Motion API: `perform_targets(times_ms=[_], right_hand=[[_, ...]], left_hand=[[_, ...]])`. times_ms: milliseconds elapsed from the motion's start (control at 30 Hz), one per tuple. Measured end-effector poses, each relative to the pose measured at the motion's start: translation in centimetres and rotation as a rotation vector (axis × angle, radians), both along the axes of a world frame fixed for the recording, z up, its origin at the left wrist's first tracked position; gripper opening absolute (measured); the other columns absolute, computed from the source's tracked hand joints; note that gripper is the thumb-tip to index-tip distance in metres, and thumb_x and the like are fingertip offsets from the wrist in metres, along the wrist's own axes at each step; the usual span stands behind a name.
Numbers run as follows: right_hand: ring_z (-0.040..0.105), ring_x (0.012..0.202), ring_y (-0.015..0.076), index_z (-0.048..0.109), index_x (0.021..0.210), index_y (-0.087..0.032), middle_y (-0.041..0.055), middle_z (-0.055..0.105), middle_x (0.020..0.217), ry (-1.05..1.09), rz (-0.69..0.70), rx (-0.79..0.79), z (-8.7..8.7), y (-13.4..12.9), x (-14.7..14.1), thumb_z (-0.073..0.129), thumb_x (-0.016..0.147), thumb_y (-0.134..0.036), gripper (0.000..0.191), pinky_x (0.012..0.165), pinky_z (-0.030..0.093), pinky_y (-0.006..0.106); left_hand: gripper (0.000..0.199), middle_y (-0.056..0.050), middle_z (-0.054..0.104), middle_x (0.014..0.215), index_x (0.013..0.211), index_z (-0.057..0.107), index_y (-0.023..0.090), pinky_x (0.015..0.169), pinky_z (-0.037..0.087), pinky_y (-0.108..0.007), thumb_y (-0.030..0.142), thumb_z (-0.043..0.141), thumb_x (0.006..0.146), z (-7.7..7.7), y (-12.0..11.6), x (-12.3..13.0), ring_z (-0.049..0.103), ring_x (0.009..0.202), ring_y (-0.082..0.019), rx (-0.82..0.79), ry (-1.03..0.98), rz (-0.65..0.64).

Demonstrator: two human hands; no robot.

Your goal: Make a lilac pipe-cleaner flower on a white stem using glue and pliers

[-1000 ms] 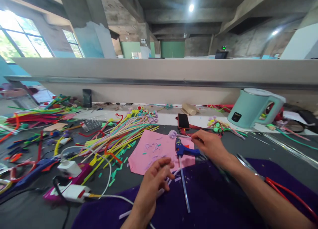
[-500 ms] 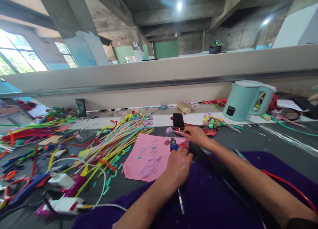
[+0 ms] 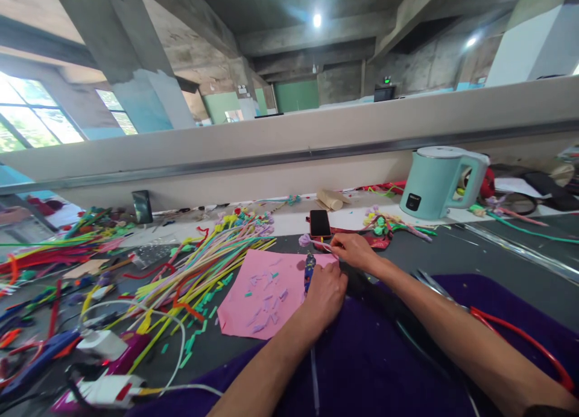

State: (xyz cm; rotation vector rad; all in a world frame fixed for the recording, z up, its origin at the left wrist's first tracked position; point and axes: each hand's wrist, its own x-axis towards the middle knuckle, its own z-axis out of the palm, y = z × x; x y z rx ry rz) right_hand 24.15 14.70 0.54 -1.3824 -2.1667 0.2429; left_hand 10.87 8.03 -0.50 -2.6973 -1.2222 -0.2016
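My left hand (image 3: 328, 289) is closed around a blue hot glue gun (image 3: 309, 271) over the right part of a pink sheet (image 3: 235, 314). A translucent glue stick (image 3: 315, 378) trails below that wrist. Between the pinched fingers of my right hand (image 3: 355, 251) is the stem of a lilac pipe-cleaner flower (image 3: 304, 240); its fluffy head points left, beyond the glue gun's nozzle. My left fingertips are close to the stem, but whether they touch it I cannot tell. Small lilac and green clippings (image 3: 271, 302) lie on the pink sheet.
Bundled pipe cleaners (image 3: 199, 278) and a white power adapter with cables (image 3: 102, 344) are at left. A phone (image 3: 320, 224) lies behind my hands. A mint kettle (image 3: 429, 184) stands back right; red-handled scissors (image 3: 493, 320) rest by my right forearm on purple cloth (image 3: 375, 369).
The view has shifted slightly. My left hand has moved up nearer the right one, and the glue gun has turned so that less of its body shows. The flower stays in my right hand.
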Motion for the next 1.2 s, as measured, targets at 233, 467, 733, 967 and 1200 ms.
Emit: perform_targets(times_ms=[233,467,733,967,1200], right_hand=[[0.053,0.063,0.0136,0.064,0.073,-0.017,0.0022,0.064,0.069,0.146,0.035,-0.059,-0.1,0.1,0.3,0.05,0.08,-0.028,0.019,0.056,0.029,0.022],[0.045,0.048,0.0089,0.057,0.068,-0.015,-0.0027,0.053,0.056,0.418,0.183,-0.243,0.8,-0.5,-0.1,0.05,0.077,-0.036,0.024,0.046,0.032,0.019],[0.043,0.046,0.006,0.053,0.076,-0.016,-0.0048,0.05,0.058,0.711,0.343,-0.347,3.1,-3.4,-2.3,0.051,0.079,-0.034,0.018,0.044,0.033,0.017],[0.047,0.05,0.0072,0.053,0.074,-0.016,-0.0029,0.052,0.063,0.805,0.403,-0.423,3.0,-6.1,-5.0,0.055,0.078,-0.033,0.018,0.048,0.039,0.02],[0.044,0.044,0.0052,0.05,0.069,-0.016,-0.0044,0.052,0.059,0.914,0.335,-0.544,2.2,-6.7,-6.0,0.058,0.076,-0.036,0.022,0.043,0.032,0.017]], left_hand=[[0.034,-0.012,0.059,0.089,0.114,0.049,0.015,0.079,0.034,-0.043,0.012,0.035,0.083,2.6,-4.1,0.3,0.049,0.09,-0.027,0.012,-0.063,-0.124],[0.038,-0.012,0.061,0.09,0.116,0.052,0.017,0.074,0.04,-0.041,0.012,0.043,0.079,1.0,-4.2,-0.7,0.053,0.086,-0.026,-0.221,-0.179,-0.14],[0.028,-0.004,0.062,0.078,0.094,0.067,0.019,0.055,0.04,-0.024,0.034,0.061,0.071,3.0,-0.8,-4.4,0.051,0.066,-0.014,-0.652,-1.6,0.256],[0.031,-0.003,0.062,0.074,0.085,0.07,0.016,0.051,0.036,-0.02,0.036,0.07,0.061,4.3,-0.9,-5.6,0.049,0.062,-0.01,-0.616,-1.913,0.341],[0.024,0.0,0.066,0.077,0.081,0.071,0.017,0.05,0.033,-0.02,0.028,0.071,0.06,4.6,-1.5,-5.5,0.045,0.054,-0.006,-0.601,-1.99,0.318]])
